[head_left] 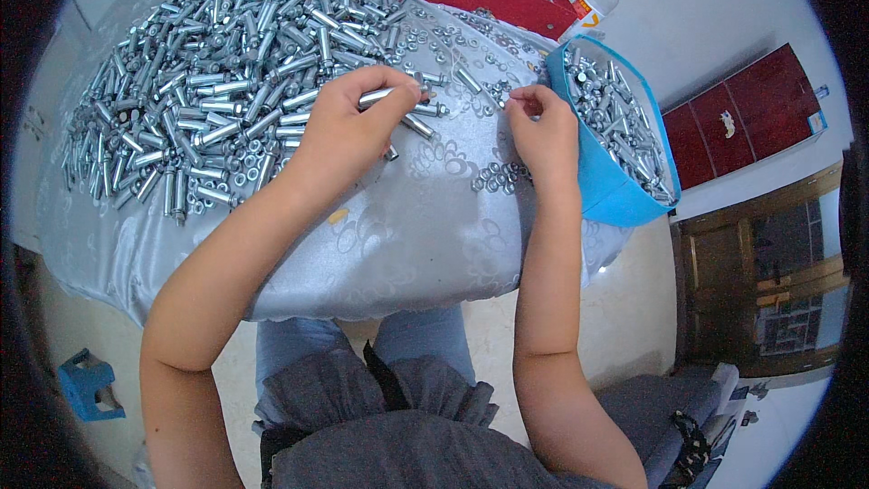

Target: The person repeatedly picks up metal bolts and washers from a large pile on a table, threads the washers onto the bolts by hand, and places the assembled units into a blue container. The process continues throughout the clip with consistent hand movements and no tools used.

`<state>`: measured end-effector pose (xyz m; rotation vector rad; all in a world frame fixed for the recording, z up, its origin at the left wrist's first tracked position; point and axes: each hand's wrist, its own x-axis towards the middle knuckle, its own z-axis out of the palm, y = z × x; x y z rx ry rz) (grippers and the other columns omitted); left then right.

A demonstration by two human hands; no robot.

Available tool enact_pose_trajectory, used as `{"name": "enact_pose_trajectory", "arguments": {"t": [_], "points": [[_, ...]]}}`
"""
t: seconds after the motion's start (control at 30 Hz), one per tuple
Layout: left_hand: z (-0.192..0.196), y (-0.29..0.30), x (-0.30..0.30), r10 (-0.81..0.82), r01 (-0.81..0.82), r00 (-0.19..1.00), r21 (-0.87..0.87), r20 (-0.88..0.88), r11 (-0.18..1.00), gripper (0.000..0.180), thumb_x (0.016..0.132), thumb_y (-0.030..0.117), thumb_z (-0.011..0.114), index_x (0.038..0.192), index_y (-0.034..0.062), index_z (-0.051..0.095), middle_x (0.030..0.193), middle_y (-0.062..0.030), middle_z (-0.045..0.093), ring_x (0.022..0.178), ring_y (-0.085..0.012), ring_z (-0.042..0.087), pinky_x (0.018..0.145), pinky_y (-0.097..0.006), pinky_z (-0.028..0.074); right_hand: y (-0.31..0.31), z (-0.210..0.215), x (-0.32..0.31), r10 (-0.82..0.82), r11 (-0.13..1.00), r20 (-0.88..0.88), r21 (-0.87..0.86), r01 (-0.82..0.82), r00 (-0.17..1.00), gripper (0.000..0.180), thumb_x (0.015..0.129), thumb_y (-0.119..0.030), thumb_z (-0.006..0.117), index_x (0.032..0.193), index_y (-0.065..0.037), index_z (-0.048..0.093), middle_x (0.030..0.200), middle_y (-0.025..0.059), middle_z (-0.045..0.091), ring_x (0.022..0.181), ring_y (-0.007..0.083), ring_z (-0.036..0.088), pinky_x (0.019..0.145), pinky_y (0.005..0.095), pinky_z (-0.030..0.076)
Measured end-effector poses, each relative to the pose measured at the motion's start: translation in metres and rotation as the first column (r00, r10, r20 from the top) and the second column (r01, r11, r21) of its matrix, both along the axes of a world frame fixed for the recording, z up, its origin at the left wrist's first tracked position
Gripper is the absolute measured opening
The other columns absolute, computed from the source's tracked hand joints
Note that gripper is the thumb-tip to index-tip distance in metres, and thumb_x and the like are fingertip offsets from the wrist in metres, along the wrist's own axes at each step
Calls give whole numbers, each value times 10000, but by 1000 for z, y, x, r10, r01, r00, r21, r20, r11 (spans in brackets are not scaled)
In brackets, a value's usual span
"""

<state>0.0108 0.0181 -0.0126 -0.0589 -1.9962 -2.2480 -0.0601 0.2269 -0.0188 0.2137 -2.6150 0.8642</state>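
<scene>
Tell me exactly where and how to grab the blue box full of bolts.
Take the blue box by its two long side walls, one hand coming from the left and one from the right, palms flat outside. It is oblong and open-topped, with bolts filling the inside, so pinching just the thin rim would probably hold less well.

Glossy bolts [240,68] (metal), satiny tablecloth [407,235].
</scene>
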Motion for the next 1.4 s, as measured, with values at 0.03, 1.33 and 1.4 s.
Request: {"name": "enact_pose_trajectory", "arguments": {"t": [0.03, 1.33, 1.4], "points": [[-1, 1, -1, 1, -1, 1000, -2, -13, 1000, 154, 792, 176, 551, 823, 35, 606, 677, 16, 577, 465, -22, 418, 406, -174, 330, 2, -1, -1, 22, 1000, -38, 11, -21, 999, 213, 718, -145, 568, 888, -20, 603, 861, 177, 600, 821, 317, 571, 741, 363, 442], [30, -45, -11, 282, -273, 959, 174, -27, 946, 224, 807, 249, 533, 848, 43, 613, 536, 46, 366, 456, -51, 335, 432, -209, 293, -2, -29, -31, 108, 986, -93, -115, -118, 990, 165, 742, -10, 532, 903, -18, 569, 746, 162, 583, 686, 260, 576, 632, 329, 451], [33, -48, -10, 281, -271, 959, 190, -30, 944, 221, 810, 236, 520, 859, 39, 607, 538, 49, 351, 465, -51, 321, 441, -213, 291, -3, -25, -29, 114, 986, -95, -113, -124, 989, 175, 735, 6, 527, 904, -23, 565, 746, 170, 578, 685, 280, 576, 629, 347, 453]]}}
